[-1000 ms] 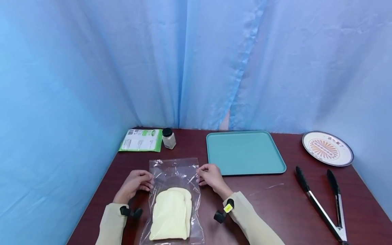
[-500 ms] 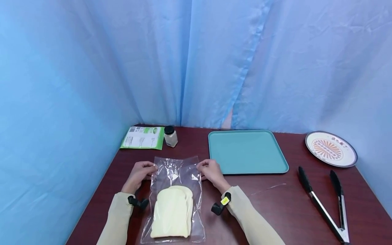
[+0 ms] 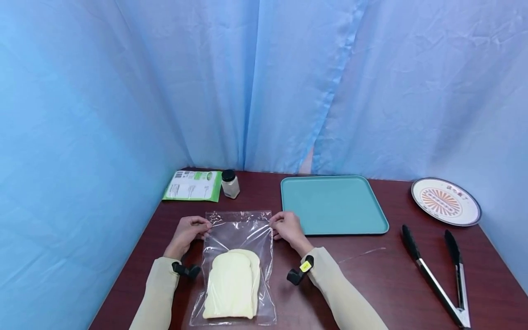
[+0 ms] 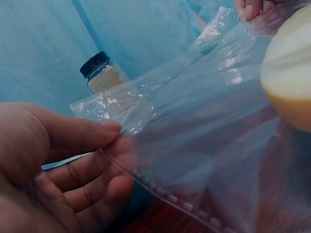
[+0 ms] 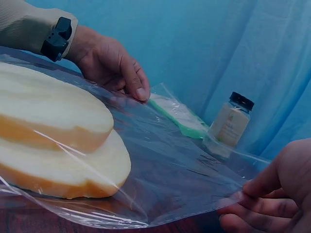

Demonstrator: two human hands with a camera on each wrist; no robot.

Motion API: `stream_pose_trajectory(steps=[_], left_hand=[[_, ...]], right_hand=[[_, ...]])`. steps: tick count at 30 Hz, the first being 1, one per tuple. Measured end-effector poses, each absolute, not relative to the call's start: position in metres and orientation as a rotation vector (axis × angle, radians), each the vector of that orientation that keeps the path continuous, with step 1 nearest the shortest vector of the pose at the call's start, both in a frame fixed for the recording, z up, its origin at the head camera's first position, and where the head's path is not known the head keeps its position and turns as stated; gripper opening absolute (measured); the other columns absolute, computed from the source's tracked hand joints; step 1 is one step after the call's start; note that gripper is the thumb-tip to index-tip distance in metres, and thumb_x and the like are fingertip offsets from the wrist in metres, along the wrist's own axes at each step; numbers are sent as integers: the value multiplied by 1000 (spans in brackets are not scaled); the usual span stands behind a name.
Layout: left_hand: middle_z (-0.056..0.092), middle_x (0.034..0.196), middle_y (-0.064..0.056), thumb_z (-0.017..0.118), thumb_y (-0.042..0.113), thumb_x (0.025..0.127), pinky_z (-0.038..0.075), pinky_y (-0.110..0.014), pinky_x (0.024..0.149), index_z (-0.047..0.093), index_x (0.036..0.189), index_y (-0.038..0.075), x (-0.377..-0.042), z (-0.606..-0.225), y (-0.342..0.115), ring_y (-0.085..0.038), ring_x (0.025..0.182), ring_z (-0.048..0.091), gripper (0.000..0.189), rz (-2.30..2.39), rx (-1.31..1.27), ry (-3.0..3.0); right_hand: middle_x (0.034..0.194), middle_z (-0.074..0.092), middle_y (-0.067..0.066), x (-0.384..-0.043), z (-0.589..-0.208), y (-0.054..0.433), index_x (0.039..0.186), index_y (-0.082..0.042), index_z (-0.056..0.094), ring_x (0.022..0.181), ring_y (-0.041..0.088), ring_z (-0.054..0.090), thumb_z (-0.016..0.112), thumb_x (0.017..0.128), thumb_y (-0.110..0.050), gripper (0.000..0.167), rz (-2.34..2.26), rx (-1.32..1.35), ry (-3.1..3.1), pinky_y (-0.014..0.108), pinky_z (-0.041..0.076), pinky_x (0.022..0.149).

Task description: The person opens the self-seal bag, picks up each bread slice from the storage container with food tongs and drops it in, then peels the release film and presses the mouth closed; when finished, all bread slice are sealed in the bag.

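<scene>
A clear plastic bag (image 3: 237,236) lies on the table with two bread slices (image 3: 229,286) inside, one overlapping the other. My left hand (image 3: 189,233) pinches the bag's left edge near its far end, between thumb and forefinger, as the left wrist view shows. On the opposite edge my right hand (image 3: 287,229) pinches the film the same way; in the right wrist view its thumb and finger meet at the bag's corner. Between the hands the film is drawn fairly flat, with creases running toward the bread.
Behind the bag stand a black-capped jar (image 3: 230,184) and a green-and-white packet (image 3: 193,185). A teal tray (image 3: 334,206) lies right of the bag. Farther right are a patterned plate (image 3: 464,206) and spread black-tipped tongs (image 3: 431,277). Blue curtains (image 3: 264,91) hang around the table.
The left hand has shifted slightly right and away from the body, and the right hand a little away. The bag's far end, wrinkled half a second ago, is now straighter. The head view shifted slightly.
</scene>
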State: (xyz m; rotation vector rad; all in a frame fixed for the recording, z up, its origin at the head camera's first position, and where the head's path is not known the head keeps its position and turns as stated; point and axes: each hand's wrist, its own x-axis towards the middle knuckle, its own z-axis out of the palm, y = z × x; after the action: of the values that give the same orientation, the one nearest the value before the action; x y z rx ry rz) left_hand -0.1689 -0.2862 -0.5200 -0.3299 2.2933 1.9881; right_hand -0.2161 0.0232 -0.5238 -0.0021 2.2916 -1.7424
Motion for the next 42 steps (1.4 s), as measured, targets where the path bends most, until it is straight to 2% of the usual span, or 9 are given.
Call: stream_pose_trajectory(steps=[8,15,21,25,29,35,39,42], left_hand=[[69,69,5,64,-1,91,54,-23,56,66,105,-15,-175,-524,-289,-6,57,63,20,1990,-325,2263],[70,71,6,64,2,92,54,-23,57,64,110,-17,-174,-523,-290,-5,59,62,26,1977,-310,2252],[70,71,5,63,4,93,54,-23,58,65,107,-16,-172,-522,-291,-5,59,64,24,2013,-296,2219],[69,69,5,64,1,91,54,-23,58,65,106,-17,-171,-523,-292,-6,59,63,23,2010,-305,2229],[68,69,6,66,0,90,54,-24,59,64,108,-18,-169,-523,-295,-7,59,61,26,1990,-313,2268],[68,68,6,66,-1,91,54,-23,60,62,110,-22,-166,-524,-300,-7,60,62,28,2072,-256,2217],[69,69,6,66,-4,90,54,-23,60,67,106,-17,-166,-526,-302,-7,59,63,20,2149,-224,2156],[70,70,6,66,-6,89,54,-23,59,73,99,-7,-168,-528,-302,-7,58,63,12,2183,-233,2134]], right_hand=[[68,67,7,-220,-519,24,94,2,70,50,11,63,61,88,-1,11,-1684,-49,2292,29,55,50],[68,70,7,-223,-516,21,91,-1,72,50,10,63,63,90,-6,11,-1624,-114,2338,28,53,48],[76,75,10,-226,-516,17,90,-1,74,51,10,62,62,88,-4,12,-1604,-152,2351,27,53,49],[72,74,10,-226,-515,17,90,0,73,51,9,62,62,87,-2,12,-1588,-146,2345,26,53,49],[70,70,7,-227,-515,20,92,2,73,51,9,61,63,87,0,12,-1600,-139,2323,26,53,49],[76,71,7,-229,-517,26,99,1,74,52,11,62,63,87,0,16,-1670,-127,2233,28,54,49],[72,70,4,-229,-520,29,101,1,75,52,10,63,65,87,0,18,-1723,-128,2193,27,53,50],[66,69,2,-229,-521,31,103,1,76,53,10,63,66,87,-1,19,-1749,-122,2170,26,52,50]])
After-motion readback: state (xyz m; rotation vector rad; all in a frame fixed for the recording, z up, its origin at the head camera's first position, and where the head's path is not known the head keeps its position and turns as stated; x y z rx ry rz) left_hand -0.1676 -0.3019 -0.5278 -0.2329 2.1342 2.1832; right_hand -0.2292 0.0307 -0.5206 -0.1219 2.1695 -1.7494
